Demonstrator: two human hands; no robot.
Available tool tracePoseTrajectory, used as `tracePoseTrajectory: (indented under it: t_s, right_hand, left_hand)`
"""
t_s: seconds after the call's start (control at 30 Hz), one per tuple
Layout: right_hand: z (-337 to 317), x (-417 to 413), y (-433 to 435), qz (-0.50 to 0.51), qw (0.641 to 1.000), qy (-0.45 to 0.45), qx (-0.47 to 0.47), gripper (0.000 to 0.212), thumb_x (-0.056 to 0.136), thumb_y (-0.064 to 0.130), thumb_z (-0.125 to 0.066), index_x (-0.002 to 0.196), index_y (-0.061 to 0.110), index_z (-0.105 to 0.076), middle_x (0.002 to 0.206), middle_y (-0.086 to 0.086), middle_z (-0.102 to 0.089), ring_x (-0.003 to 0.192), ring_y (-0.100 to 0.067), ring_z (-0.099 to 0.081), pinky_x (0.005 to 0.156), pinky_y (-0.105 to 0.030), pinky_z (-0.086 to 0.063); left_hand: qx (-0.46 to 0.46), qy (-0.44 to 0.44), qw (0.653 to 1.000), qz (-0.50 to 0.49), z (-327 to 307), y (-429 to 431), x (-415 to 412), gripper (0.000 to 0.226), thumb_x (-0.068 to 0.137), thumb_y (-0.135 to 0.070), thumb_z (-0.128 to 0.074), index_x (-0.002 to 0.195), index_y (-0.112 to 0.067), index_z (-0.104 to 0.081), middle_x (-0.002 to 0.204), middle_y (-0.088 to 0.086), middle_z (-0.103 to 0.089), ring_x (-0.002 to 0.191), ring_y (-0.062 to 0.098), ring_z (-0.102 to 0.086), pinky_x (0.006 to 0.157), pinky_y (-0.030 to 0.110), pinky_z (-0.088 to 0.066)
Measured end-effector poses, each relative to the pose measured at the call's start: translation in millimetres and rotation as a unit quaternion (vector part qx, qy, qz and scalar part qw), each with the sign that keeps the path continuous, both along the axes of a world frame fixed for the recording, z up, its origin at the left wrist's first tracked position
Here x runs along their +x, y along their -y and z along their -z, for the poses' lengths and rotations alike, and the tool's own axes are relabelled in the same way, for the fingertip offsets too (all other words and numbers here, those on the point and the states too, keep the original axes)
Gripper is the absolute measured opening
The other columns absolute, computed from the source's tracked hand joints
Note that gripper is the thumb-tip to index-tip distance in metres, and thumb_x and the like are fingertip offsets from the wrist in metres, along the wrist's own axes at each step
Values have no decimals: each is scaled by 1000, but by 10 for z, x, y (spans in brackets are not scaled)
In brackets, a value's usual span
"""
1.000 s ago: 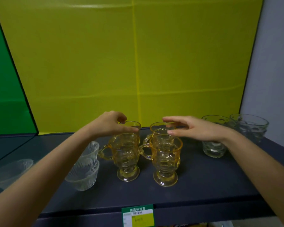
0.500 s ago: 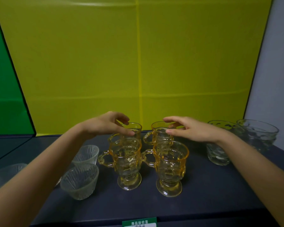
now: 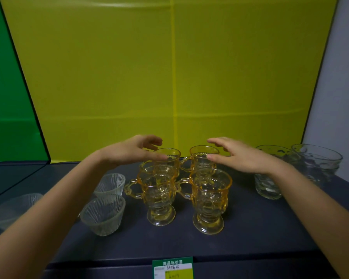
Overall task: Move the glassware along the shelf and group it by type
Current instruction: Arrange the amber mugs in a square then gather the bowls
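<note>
Four amber footed mugs stand in a square cluster at the middle of the dark shelf (image 3: 250, 228). The front-left amber mug (image 3: 158, 195) and the front-right amber mug (image 3: 209, 200) are nearest the camera, their handles pointing left; the back-left amber mug (image 3: 169, 159) and the back-right amber mug (image 3: 203, 158) stand just behind them.

The left hand (image 3: 133, 152) hovers over the back-left mug, fingers loosely spread and curved, the thumb lying at the near side of the rim. Whether it touches the glass cannot be told. The right hand (image 3: 238, 156) is likewise open over the back-right mug, fingers extended above its rim and the thumb at the rim's near right edge; neither hand grips anything.

Left of the mugs, two ribbed clear bowls (image 3: 103, 214) sit one behind the other, with a wider clear bowl (image 3: 10, 208) farther left, partly behind the left forearm. To the right, well apart from the mugs, stand dimpled clear tumblers (image 3: 270, 186), with more (image 3: 318, 164) behind them.

A green price label (image 3: 172, 268) hangs on the shelf's front edge.
</note>
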State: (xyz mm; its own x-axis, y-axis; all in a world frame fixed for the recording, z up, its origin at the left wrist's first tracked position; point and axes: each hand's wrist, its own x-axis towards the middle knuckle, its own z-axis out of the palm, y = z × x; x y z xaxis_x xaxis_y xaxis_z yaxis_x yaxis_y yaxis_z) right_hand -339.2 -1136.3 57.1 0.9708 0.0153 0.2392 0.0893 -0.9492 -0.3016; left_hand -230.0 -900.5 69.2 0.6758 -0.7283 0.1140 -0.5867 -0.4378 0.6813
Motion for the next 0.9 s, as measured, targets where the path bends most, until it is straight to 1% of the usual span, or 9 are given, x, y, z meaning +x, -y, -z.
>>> tracePoseTrajectory:
  t_s: [0.1, 0.2, 0.27, 0.37, 0.53, 0.63, 0.7, 0.8, 0.9]
  right_hand:
    - [5, -199, -50, -24, 995, 92, 9, 55, 89, 48, -39, 137, 21, -41, 141, 4, -46, 127, -8, -42, 100, -21, -32]
    - [13, -458, -158, -56, 990, 117, 51, 63, 82, 65, -29, 128, 28, -52, 121, 13, -58, 107, 4, -51, 89, -13, -38]
    - [20, -599, -244, -52, 993, 101, 38, 71, 74, 75, -26, 126, 33, -52, 114, 22, -56, 102, 5, -52, 85, -17, -42]
    - [37, -704, -372, -27, 996, 67, -55, 88, 59, 91, -24, 129, 41, -43, 113, 30, -44, 106, 4, -47, 92, -28, -43]
    - [89, -700, -403, -7, 995, 51, -89, 89, 56, 86, -34, 133, 42, -37, 121, 26, -43, 109, -1, -48, 92, -31, -42]
    - [100, -651, -296, -28, 998, 40, -33, 85, 59, 79, -44, 134, 37, -41, 116, 25, -43, 92, 8, -47, 80, -15, -39]
    - [105, -603, -215, -38, 999, 35, -4, 76, 66, 67, -57, 132, 33, -44, 115, 23, -45, 82, 13, -46, 70, -7, -36]
    - [116, -543, -115, -52, 997, 34, 39, 68, 71, 51, -67, 131, 24, -48, 124, 15, -49, 100, 1, -53, 75, -11, -46]
    - [121, -508, -92, -51, 996, 43, 66, 76, 63, 60, -63, 128, 24, -52, 122, 14, -49, 102, -3, -55, 77, -12, -47]
  left_hand:
    - [-67, 58, 995, -38, 0, -147, -166, 48, 76, -32, -63, 120, -14, -53, 108, -9, -58, 110, 10, -54, 90, 19, -43]
    - [-87, 96, 990, -48, 58, -305, -331, 51, 69, -47, -62, 109, -16, -59, 96, -12, -60, 94, 8, -61, 83, 18, -46]
    - [-58, 89, 994, -33, 120, -386, -403, 54, 65, -62, -66, 104, -25, -61, 96, -14, -63, 92, 3, -62, 84, 16, -48]
    - [-22, 87, 996, -15, 189, -421, -441, 70, 42, -79, -62, 98, -37, -61, 100, -19, -66, 94, -2, -61, 87, 16, -48]
    - [-33, 70, 997, -17, 194, -388, -440, 86, 30, -78, -69, 101, -30, -66, 95, -12, -71, 86, 12, -63, 78, 27, -52]
    - [-34, 73, 996, -29, 191, -338, -454, 88, 27, -78, -71, 100, -27, -67, 89, -19, -70, 75, 10, -65, 69, 25, -52]
    - [-40, 77, 995, -38, 199, -280, -457, 91, 25, -80, -69, 98, -26, -67, 85, -12, -72, 66, 4, -62, 65, 24, -51]
    - [-50, 80, 994, -53, 220, -198, -469, 93, 20, -84, -65, 95, -28, -67, 88, -6, -71, 57, -1, -56, 60, 23, -49]
    - [-48, 93, 992, -68, 235, -147, -484, 93, 18, -87, -61, 91, -29, -66, 87, -2, -73, 58, 4, -55, 64, 30, -52]
